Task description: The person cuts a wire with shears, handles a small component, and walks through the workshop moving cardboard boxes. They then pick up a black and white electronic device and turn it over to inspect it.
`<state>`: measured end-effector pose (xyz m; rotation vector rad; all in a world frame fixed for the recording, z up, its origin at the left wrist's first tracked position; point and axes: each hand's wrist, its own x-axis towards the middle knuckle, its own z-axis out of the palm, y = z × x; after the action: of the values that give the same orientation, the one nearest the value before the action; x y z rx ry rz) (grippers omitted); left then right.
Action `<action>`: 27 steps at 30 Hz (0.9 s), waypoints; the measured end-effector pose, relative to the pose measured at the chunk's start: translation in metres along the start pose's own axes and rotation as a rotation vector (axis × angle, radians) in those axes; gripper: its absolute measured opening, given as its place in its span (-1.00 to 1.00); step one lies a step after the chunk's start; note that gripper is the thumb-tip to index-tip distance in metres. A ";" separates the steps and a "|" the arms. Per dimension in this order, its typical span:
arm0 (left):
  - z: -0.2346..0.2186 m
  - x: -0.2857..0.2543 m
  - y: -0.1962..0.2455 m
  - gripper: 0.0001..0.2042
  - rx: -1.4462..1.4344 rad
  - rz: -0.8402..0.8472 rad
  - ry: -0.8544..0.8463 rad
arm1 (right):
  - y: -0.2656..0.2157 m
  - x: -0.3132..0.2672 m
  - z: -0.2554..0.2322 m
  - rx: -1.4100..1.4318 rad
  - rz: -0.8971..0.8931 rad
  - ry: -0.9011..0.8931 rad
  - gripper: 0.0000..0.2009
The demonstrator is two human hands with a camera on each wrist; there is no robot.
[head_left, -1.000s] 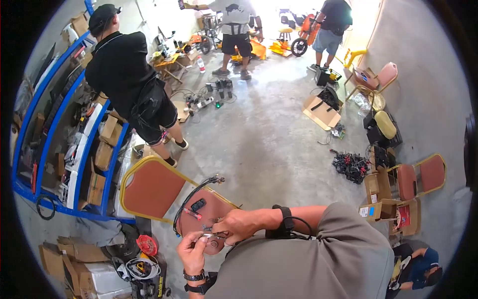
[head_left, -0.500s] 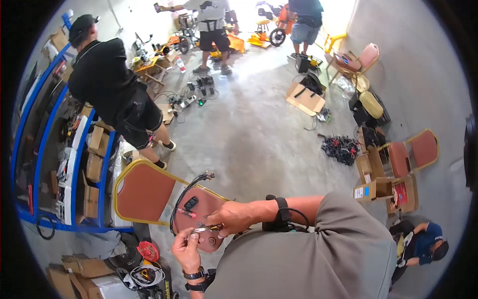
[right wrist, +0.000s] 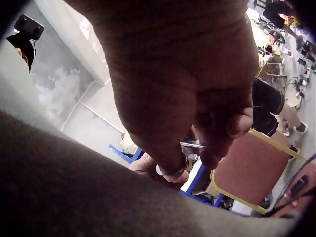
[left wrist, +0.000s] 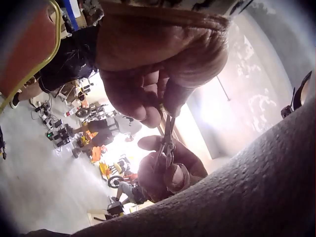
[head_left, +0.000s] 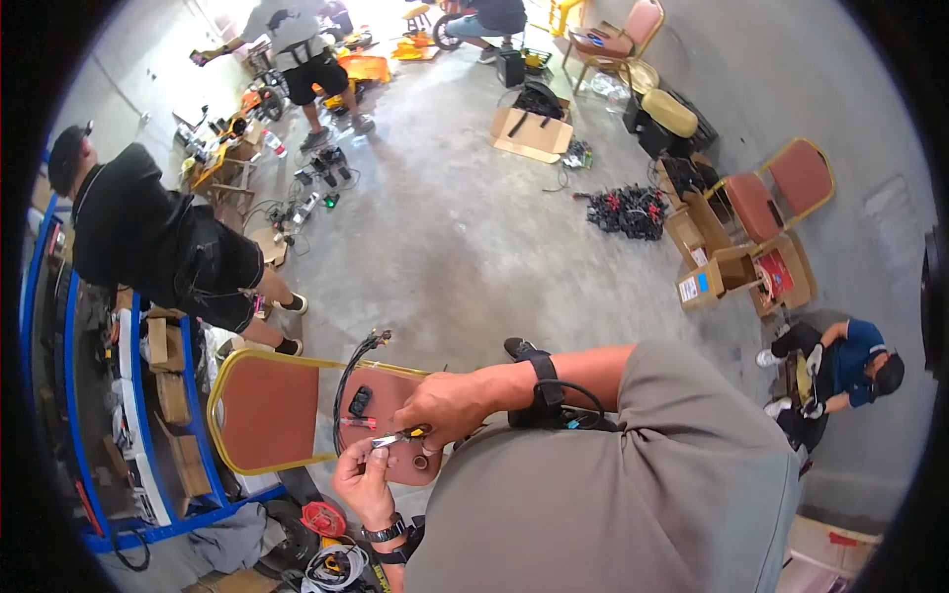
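Observation:
My right hand (head_left: 445, 405) grips a small pair of pliers (head_left: 398, 436) with yellow-and-black handles, the metal nose toward my left hand. My left hand (head_left: 364, 486) is raised, thumb and fingers pinched together at the nose tip. What it pinches is tiny and mostly covered by the fingertips; I cannot tell its kind. In the left wrist view the pliers' nose (left wrist: 169, 129) meets those fingertips. Below both hands is a chair's red seat (head_left: 392, 385), with a black cable bundle (head_left: 346, 371), a small black device (head_left: 361, 400), a red piece (head_left: 358, 422) and a round brown ring (head_left: 420, 462).
Blue shelving (head_left: 148, 435) with boxes stands left, near a person in black (head_left: 148, 237). Tangled black parts (head_left: 625, 212) and open cartons (head_left: 727, 272) lie to the right, where another person (head_left: 840, 361) sits low. More people and orange vehicle parts are at the back.
The head view has turned, so the room slides left and upward. My hands stay together with the pliers between them. The person at the far back right has gone from standing to a low position.

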<state>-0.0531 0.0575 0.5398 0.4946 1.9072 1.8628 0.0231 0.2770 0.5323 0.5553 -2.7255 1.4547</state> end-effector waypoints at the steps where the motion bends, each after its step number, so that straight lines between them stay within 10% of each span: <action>1: 0.002 0.001 -0.002 -0.88 -0.002 -0.003 -0.016 | -0.001 -0.004 -0.002 0.003 0.010 0.004 -0.72; 11: 0.076 0.064 -0.031 -0.91 0.067 -0.187 -0.423 | 0.026 -0.093 -0.009 0.017 0.321 0.295 -0.72; 27: 0.451 0.190 -0.018 -0.85 0.027 -0.262 -1.075 | 0.110 -0.317 -0.193 -0.042 0.719 0.796 -0.64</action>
<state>0.0270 0.5400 0.5074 0.9487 1.1672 1.0248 0.2553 0.5858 0.5011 -0.9097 -2.3107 1.2705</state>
